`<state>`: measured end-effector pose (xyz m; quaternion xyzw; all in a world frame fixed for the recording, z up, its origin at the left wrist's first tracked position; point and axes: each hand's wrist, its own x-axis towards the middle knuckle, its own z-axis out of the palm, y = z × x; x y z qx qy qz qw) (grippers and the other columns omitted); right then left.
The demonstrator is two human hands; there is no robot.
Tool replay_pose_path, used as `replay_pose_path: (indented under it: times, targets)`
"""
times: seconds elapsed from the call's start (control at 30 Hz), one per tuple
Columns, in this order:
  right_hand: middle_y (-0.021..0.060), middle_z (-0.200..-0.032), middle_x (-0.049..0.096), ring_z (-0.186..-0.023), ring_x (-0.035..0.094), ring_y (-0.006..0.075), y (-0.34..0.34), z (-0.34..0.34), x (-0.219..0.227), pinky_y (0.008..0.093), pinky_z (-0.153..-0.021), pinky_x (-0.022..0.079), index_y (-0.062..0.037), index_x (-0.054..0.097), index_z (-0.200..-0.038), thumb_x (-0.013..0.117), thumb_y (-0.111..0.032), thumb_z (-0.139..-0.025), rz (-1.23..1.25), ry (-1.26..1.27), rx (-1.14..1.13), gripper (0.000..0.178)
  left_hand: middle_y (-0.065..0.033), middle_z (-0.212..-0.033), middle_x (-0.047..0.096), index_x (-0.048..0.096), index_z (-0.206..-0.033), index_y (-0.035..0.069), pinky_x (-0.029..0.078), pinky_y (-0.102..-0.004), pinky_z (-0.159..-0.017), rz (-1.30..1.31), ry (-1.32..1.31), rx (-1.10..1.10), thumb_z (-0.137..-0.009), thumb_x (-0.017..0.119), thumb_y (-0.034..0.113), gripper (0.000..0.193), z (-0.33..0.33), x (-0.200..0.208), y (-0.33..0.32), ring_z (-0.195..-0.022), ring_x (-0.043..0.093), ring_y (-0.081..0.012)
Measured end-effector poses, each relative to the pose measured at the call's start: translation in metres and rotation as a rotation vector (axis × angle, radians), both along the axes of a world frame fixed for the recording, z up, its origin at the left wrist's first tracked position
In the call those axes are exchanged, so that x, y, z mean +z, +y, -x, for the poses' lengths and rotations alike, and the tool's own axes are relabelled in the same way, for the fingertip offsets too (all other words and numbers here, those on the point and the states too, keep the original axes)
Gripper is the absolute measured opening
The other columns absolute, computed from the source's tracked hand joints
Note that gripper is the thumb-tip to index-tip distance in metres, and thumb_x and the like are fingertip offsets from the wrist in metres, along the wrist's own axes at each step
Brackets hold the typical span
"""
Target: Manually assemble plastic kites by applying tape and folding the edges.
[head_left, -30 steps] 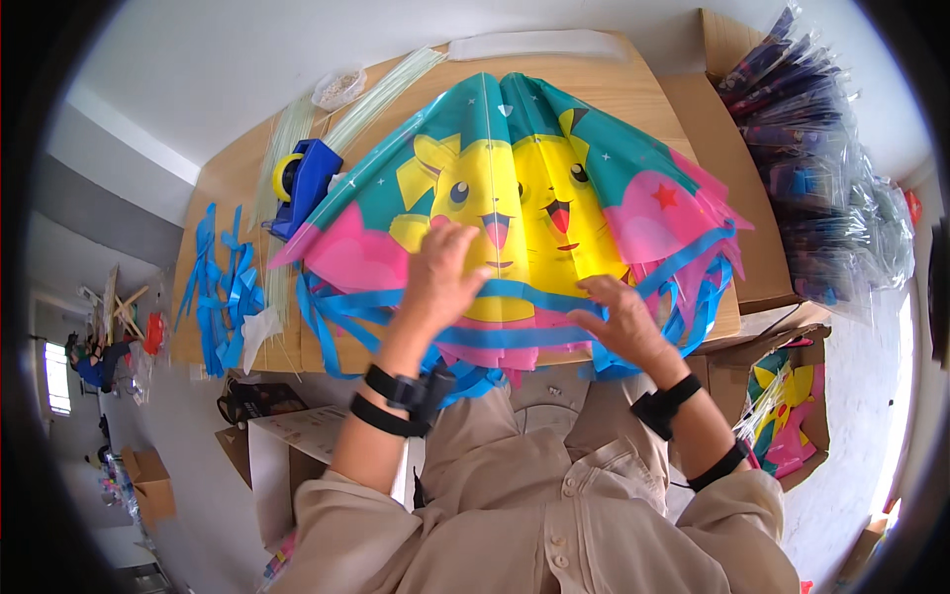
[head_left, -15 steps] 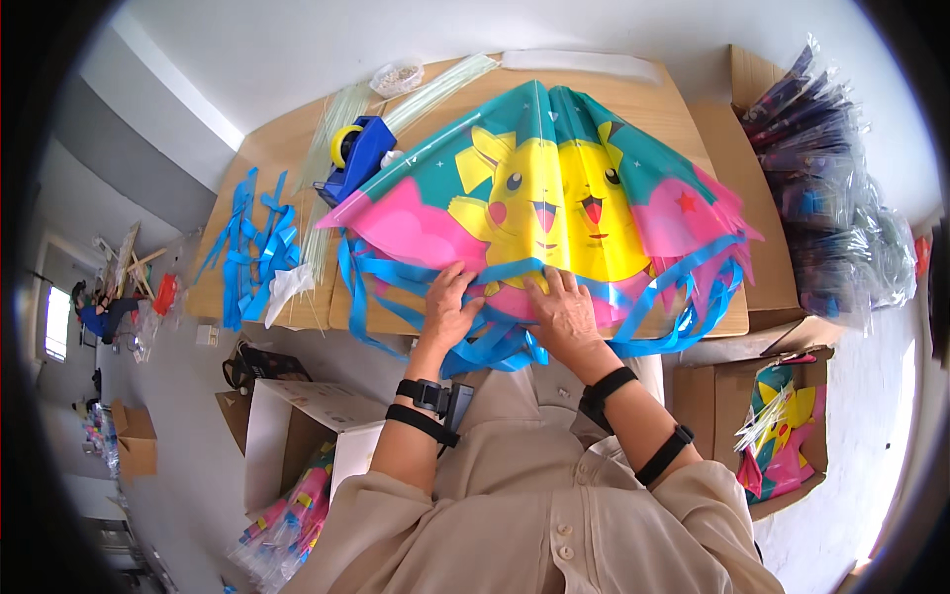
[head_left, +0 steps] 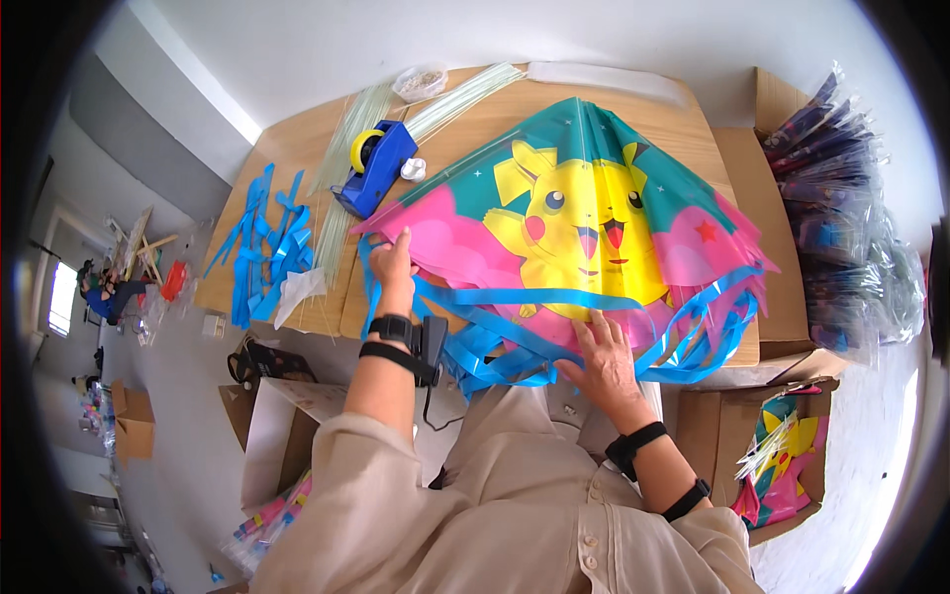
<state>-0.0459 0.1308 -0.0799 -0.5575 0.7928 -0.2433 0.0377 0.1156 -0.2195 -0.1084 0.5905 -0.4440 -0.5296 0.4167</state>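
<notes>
A pale wooden table (head_left: 297, 148) stands against a white wall in a cluttered workroom, with open cardboard boxes on the grey floor below it and a stack of clear-wrapped packets (head_left: 841, 228) piled to the right. On the table lie a blue tape dispenser (head_left: 376, 168), a bundle of thin clear rods (head_left: 346, 178) and loose blue ribbon strips (head_left: 262, 243). Spread across the table's middle is a plastic kite (head_left: 584, 218), teal at the top and pink at the sides, printed with a yellow cartoon animal and trailing long blue ribbon tails (head_left: 554, 327) along its near edge. The person's left hand (head_left: 393, 262) rests at the kite's left corner, fingers curled onto the pink edge. The right hand (head_left: 604, 356) lies open and flat, palm down, pressing on the kite's lower edge among the blue tails, just in front of the person's body.
</notes>
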Motion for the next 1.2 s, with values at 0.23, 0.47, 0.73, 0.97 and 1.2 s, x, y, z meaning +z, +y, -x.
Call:
replay_pose_path:
  times: [0.23,0.47,0.73,0.97,1.2]
  targets:
    - [0.0285,-0.132,0.04,-0.119,0.039,0.0433,-0.007,-0.002,-0.001,0.0478,-0.099,0.036,0.0005,0.046,-0.128,0.073,-0.031,-0.071,-0.123,0.125,0.015,0.07,-0.0078,-0.091,0.064,0.062,-0.096,-0.001,0.051,-0.0299,-0.067,0.239,0.045,0.199,-0.073,0.073,0.002,0.026,0.03,0.019,-0.001,-0.079,0.061,-0.0177]
    - [0.0291,-0.13,0.042,-0.117,0.041,0.0438,-0.004,0.006,0.0,0.0474,-0.099,0.037,0.0003,0.047,-0.125,0.073,-0.029,-0.07,-0.069,0.069,0.041,0.067,-0.0053,-0.091,0.063,0.062,-0.098,-0.002,0.049,-0.0243,-0.071,0.915,0.232,-0.073,-0.076,0.065,-0.005,0.023,0.116,0.106,0.1,-0.079,0.058,-0.011]
    - [0.0153,-0.128,0.048,-0.115,0.049,0.022,0.041,0.057,-0.006,0.0359,-0.098,0.039,-0.0044,0.046,-0.127,0.062,-0.02,-0.085,0.603,-1.439,-0.114,0.047,-0.0192,-0.112,0.055,0.056,-0.113,0.003,0.044,-0.0409,-0.085,1.37,-0.12,-1.227,-0.081,0.054,0.003,0.031,0.195,0.121,0.302,-0.099,0.056,-0.0324]
    - [0.0104,-0.119,0.057,-0.108,0.055,0.0319,0.086,0.142,-0.016,0.0549,-0.096,0.04,-0.0081,0.05,-0.122,0.063,-0.03,-0.083,1.238,-1.904,-0.312,0.047,-0.012,-0.091,0.063,0.058,-0.102,0.0,0.049,-0.0294,-0.066,0.625,0.074,-1.31,-0.084,0.059,0.005,0.018,0.158,0.099,0.287,-0.083,0.063,-0.0225]
    - [0.0154,-0.122,0.051,-0.098,0.058,0.0238,0.093,0.199,0.003,0.0344,-0.083,0.048,-0.0007,0.053,-0.117,0.054,-0.016,-0.087,1.273,-1.024,-1.062,0.034,-0.0135,-0.102,0.065,0.056,-0.115,-0.002,0.051,-0.0277,-0.07,0.07,0.305,-1.077,-0.087,0.06,0.015,0.033,0.095,0.079,0.217,-0.089,0.064,-0.0221]
